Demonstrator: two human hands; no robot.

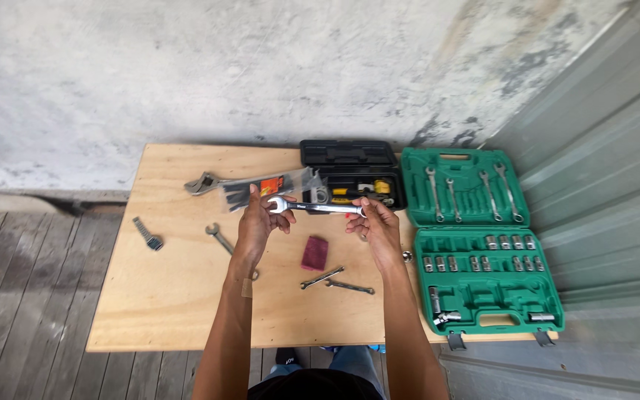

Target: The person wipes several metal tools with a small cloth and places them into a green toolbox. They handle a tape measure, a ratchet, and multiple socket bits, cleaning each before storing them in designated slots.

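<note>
Two hands, left grip [259, 222] and right grip [375, 224], each grasped one end of a single polished steel wrench [312, 207] above the plywood bench [164, 296]; two smaller spanners [337, 281] lay below.

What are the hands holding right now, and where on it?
A combination wrench, held level: left hand at its open-jaw end, right hand at the other end.

- A makeshift outdoor workshop corner.
- Plywood bench [164, 296] on weathered plank flooring [24, 296].
- Open green socket case [483, 285] at 3 o'clock.
- Stained concrete wall [224, 67] at 12 o'clock.
</note>
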